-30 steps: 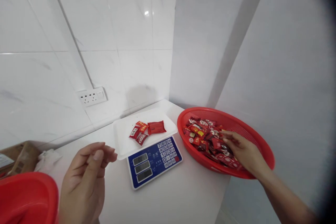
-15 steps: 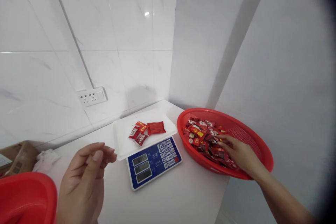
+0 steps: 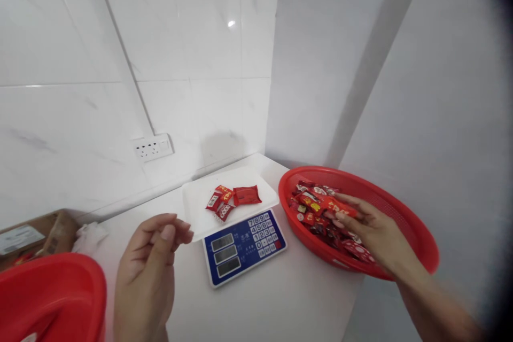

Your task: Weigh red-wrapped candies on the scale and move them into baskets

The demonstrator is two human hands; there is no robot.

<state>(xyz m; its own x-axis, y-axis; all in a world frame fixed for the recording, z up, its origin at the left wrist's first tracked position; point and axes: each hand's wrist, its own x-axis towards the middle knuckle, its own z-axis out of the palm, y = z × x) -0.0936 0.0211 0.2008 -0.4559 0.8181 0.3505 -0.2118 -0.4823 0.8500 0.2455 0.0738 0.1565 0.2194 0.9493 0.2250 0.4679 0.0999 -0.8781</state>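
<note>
My right hand [image 3: 380, 232] pinches a red wrapped candy [image 3: 335, 205] between thumb and fingers, just above the heap in the red mesh basket [image 3: 409, 219]. Many small candies in red wrappers [image 3: 320, 232] fill the basket's near side. My left hand [image 3: 154, 256] hovers left of the scale, its fingers loosely curled towards the thumb, with nothing visible in them. A blue digital scale [image 3: 244, 264] stands between the hands. On its white tray [image 3: 196, 200] lie several red wrapped candies [image 3: 222, 208].
A red plastic basin [image 3: 80, 278] occupies the lower left. Behind it are a cardboard box [image 3: 60, 227] and a crumpled clear plastic bag [image 3: 90, 238]. The white table [image 3: 276, 299] meets a tiled wall with a socket [image 3: 153, 147] and a grey wall at the right.
My right hand has lifted a red candy from the heap and come up slightly. The left hand keeps its curled shape. The whole view has shifted a little, moving everything rightward.
</note>
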